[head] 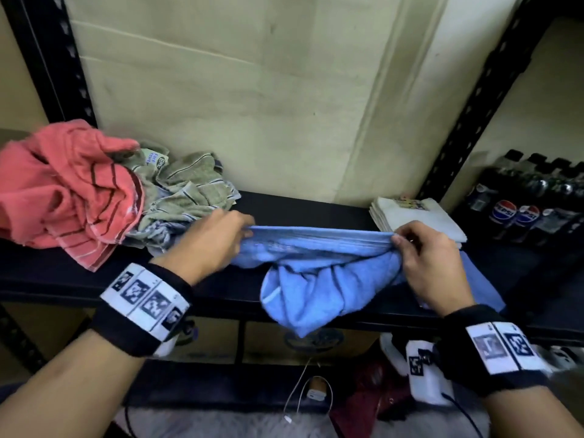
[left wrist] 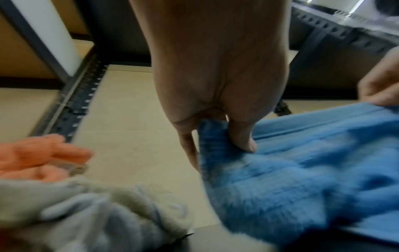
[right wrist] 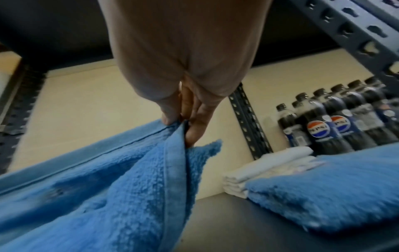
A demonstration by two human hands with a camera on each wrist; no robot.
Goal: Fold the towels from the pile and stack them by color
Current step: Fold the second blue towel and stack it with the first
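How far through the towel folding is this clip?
Done: a folded white stack and a folded blue towel beside it on the shelf. In hand: left hand and right hand pinch a blue towel stretched between them. Left: the red towel and grey-green striped towels, still piled.

Blue towel (right wrist: 121, 184) of fluffy looped terry pinched between the fingers (right wrist: 194, 126), flat woven hem, matt dark shelf (right wrist: 226, 221) below, perhaps painted metal
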